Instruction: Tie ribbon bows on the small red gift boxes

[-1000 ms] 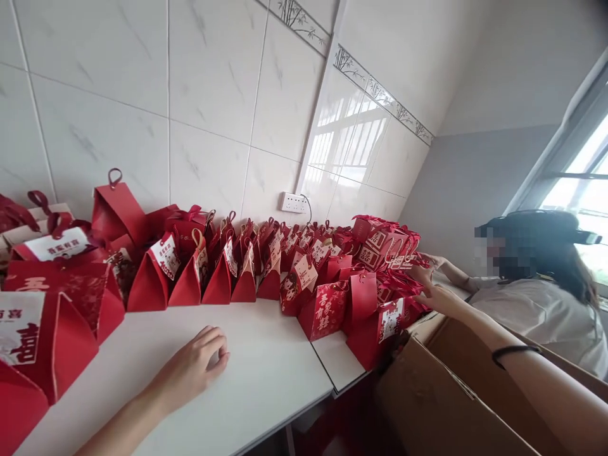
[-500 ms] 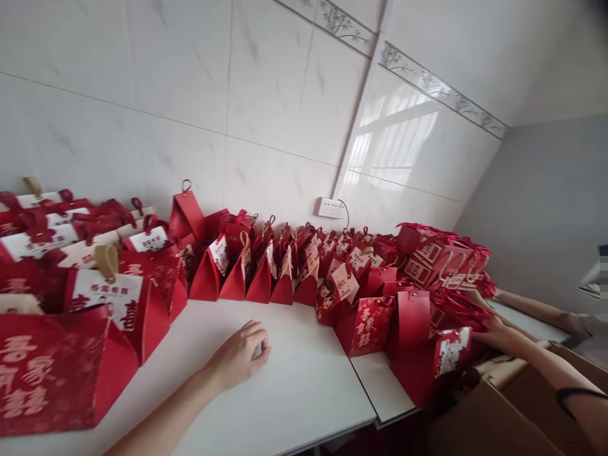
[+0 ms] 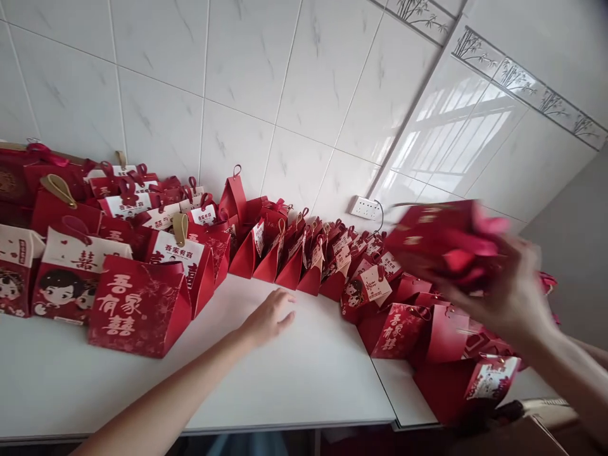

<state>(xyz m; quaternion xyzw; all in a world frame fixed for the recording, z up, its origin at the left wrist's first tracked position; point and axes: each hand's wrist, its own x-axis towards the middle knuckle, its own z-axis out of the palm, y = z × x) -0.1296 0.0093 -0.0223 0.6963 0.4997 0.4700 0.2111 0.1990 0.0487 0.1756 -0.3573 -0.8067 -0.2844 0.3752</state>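
My right hand [image 3: 515, 297] is raised at the right and blurred by motion. It is closed on a red gift box [image 3: 427, 237] with pink ribbon, lifted above the other boxes. My left hand [image 3: 270, 316] hovers over or rests on the white table [image 3: 285, 380], its thumb apart from loosely bent fingers, with nothing in it. Just beyond it stands a row of red triangular gift boxes [image 3: 289, 269]. Left of that hand is a larger red box [image 3: 137, 304] with white characters.
Many red and white gift boxes [image 3: 71, 275] with ribbon loops crowd the left and back. A red box with a white tag [image 3: 491, 380] stands at the right. A cardboard box [image 3: 517, 437] sits below the table edge. Part of another person's arm [image 3: 591, 348] shows at far right.
My right hand has lifted a red gift box up and to the left from the stack at the right. My left hand's fingers have loosened. The view has shifted left.
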